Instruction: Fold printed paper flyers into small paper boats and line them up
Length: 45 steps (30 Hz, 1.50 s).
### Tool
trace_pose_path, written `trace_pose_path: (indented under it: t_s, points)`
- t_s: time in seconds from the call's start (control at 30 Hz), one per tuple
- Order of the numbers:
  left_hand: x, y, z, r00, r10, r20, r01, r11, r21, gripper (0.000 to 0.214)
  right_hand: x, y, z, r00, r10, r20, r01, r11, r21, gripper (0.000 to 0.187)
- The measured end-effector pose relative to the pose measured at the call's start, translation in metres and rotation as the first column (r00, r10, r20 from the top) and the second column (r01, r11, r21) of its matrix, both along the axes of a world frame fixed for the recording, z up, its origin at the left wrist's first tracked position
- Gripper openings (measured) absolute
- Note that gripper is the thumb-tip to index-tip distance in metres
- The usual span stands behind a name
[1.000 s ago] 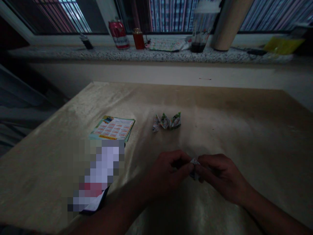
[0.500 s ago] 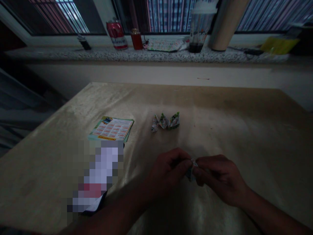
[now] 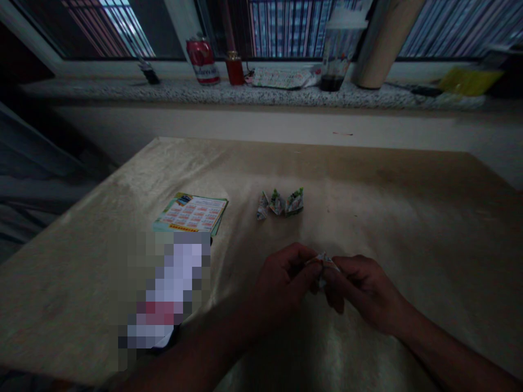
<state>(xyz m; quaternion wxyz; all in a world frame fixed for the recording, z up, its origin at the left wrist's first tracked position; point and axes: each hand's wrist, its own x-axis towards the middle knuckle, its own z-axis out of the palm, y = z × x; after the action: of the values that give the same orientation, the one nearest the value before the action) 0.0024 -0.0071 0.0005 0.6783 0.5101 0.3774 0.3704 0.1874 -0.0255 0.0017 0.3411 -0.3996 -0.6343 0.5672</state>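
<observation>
Between both hands is a small piece of folded printed paper (image 3: 322, 258), pale with bits of print, held a little above the table. My left hand (image 3: 288, 275) pinches its left side between thumb and fingers. From the other side my right hand (image 3: 363, 288) grips it, thumb near the middle and fingertips below. Much of the paper is hidden by the fingers. Farther back on the table stand several folded paper pieces (image 3: 277, 203) in a short row, printed in white and green.
A stack of printed sheets (image 3: 192, 212) lies left of the hands, with a blurred-out phone-like object (image 3: 167, 294) nearer me. Along the granite windowsill (image 3: 134, 91) stand a red can (image 3: 203, 62), a small red jar (image 3: 235, 68), a lidded cup (image 3: 337, 54) and a tall cylinder (image 3: 378, 60).
More of the folded paper shows above my thumbs, and its top looks spread wider. My right hand has turned slightly, its lower fingers extending further down. The view has shifted slightly.
</observation>
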Motion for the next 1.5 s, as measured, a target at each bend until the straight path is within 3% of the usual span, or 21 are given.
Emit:
trace_pose_path:
  t_s: [0.13,0.23,0.37,0.47,0.53,0.6,0.67,0.73,0.8,0.9,1.0,1.1,1.2,1.37,1.5]
  points:
    - [0.002,-0.003,-0.004,0.998,0.059,0.016,-0.059,0.998,-0.003,0.034,-0.001,0.001,-0.005,0.995,-0.021,-0.095,0.006,0.987,-0.160,0.043]
    - [-0.001,0.000,-0.004,0.995,0.048,-0.085,-0.030,0.978,0.206,0.020,0.000,0.004,-0.010,0.975,-0.065,-0.211,-0.007,0.946,-0.324,0.044]
    - [-0.008,0.005,0.002,0.971,0.111,-0.210,0.043,0.789,0.613,0.014,0.001,0.005,-0.014,0.917,-0.180,-0.356,-0.034,0.853,-0.520,0.047]
    - [-0.012,0.006,0.002,0.964,0.111,-0.240,0.100,0.687,0.720,0.012,0.001,0.004,-0.014,0.902,-0.220,-0.371,-0.041,0.812,-0.582,0.046]
    - [-0.013,0.006,0.000,0.957,0.099,-0.271,0.144,0.650,0.746,0.011,0.001,0.003,-0.014,0.907,-0.207,-0.365,-0.063,0.793,-0.607,0.049]
    - [-0.013,0.006,-0.002,0.945,0.118,-0.304,0.162,0.640,0.751,0.012,0.002,0.003,-0.012,0.937,-0.154,-0.314,-0.056,0.821,-0.568,0.054]
    - [-0.013,0.006,-0.001,0.938,0.161,-0.308,0.129,0.663,0.738,0.013,0.004,0.002,-0.008,0.978,-0.152,-0.145,0.084,0.915,-0.395,0.054]
    - [-0.012,0.006,0.002,0.935,0.207,-0.289,0.057,0.715,0.697,0.009,0.005,0.001,-0.002,0.966,-0.251,0.056,0.255,0.964,-0.078,0.038]
    - [-0.012,0.006,0.005,0.931,0.232,-0.283,-0.006,0.784,0.621,0.006,0.006,0.000,0.004,0.938,-0.311,0.150,0.276,0.937,0.215,0.018]
    - [-0.009,0.006,0.006,0.934,0.195,-0.298,-0.024,0.870,0.493,0.007,0.005,-0.001,0.010,0.943,-0.282,0.180,0.176,0.876,0.449,0.009]
    - [-0.008,0.006,0.004,0.953,0.128,-0.273,-0.011,0.920,0.393,0.008,0.001,-0.002,0.011,0.927,-0.319,0.197,0.174,0.833,0.526,0.012]
    - [-0.008,0.007,0.003,0.968,0.088,-0.234,0.003,0.932,0.363,0.007,-0.001,-0.003,0.011,0.902,-0.371,0.223,0.198,0.812,0.548,0.016]
    - [-0.009,0.008,0.004,0.974,0.062,-0.217,0.017,0.940,0.342,0.007,0.000,-0.002,0.009,0.910,-0.347,0.229,0.195,0.843,0.501,0.016]
    - [-0.011,0.009,0.007,0.978,0.018,-0.209,0.017,0.986,0.165,0.011,0.006,0.001,0.006,0.952,-0.205,0.226,0.105,0.915,0.390,0.013]
    - [-0.009,0.010,0.003,0.995,-0.001,-0.100,0.015,0.990,0.140,0.010,0.005,0.001,0.005,0.954,-0.226,0.199,0.107,0.872,0.477,0.011]
